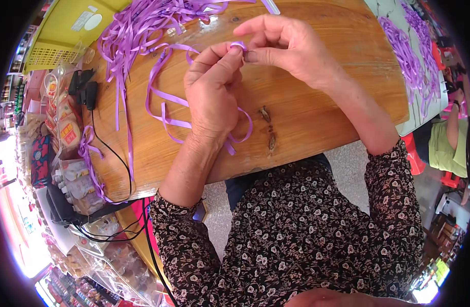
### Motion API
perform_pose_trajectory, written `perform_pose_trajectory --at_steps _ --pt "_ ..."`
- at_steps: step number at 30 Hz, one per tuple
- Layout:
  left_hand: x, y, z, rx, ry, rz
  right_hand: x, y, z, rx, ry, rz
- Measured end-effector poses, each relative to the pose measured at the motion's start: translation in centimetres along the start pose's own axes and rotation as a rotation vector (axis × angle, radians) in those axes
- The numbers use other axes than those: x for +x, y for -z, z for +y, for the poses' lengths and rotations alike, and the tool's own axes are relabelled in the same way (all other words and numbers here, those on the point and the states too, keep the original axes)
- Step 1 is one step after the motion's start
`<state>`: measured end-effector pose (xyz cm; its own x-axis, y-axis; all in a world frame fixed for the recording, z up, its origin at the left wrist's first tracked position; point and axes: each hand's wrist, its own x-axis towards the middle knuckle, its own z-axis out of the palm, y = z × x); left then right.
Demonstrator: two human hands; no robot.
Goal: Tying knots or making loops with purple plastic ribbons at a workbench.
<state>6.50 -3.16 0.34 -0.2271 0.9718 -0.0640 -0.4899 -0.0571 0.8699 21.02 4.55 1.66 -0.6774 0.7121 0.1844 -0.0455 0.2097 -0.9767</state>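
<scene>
Above the wooden table (322, 97), my left hand (214, 84) pinches a folded bit of purple ribbon (238, 45) between thumb and fingers. My right hand (291, 48) meets it from the right, its thumb and a finger closed at the ribbon's edge, its other fingers curled loosely. Slack purple strands trail beneath and beside my left wrist and lie in loops on the wood. A large tangled heap of purple straps (127, 38) covers the table's far left. How the ribbon is folded inside my fingertips is mostly hidden.
A yellow plastic basket (53, 53) stands at the far left. Near the left edge lies a black clip-like device (84, 89) with a cable. More purple straps (406, 56) rest on a white table at right. Another person (450, 143) sits beyond it.
</scene>
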Motion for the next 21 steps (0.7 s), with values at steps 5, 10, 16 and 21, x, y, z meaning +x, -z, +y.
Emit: perform_pose_trajectory --at_steps 5,10,16,21 --pt "0.1 0.6 0.1 0.023 0.078 -0.049 -0.3 -0.1 0.1 -0.250 0.179 -0.045" --pt "-0.7 -0.7 0.3 0.370 -0.124 0.017 -0.4 0.1 0.5 -0.946 0.706 0.112" --pt "0.0 0.2 0.4 0.312 0.018 -0.006 -0.6 1.0 0.1 -1.078 0.856 0.115" --pt "0.8 1.3 0.7 0.242 0.222 -0.124 -0.2 2.3 0.3 -1.036 0.914 -0.045"
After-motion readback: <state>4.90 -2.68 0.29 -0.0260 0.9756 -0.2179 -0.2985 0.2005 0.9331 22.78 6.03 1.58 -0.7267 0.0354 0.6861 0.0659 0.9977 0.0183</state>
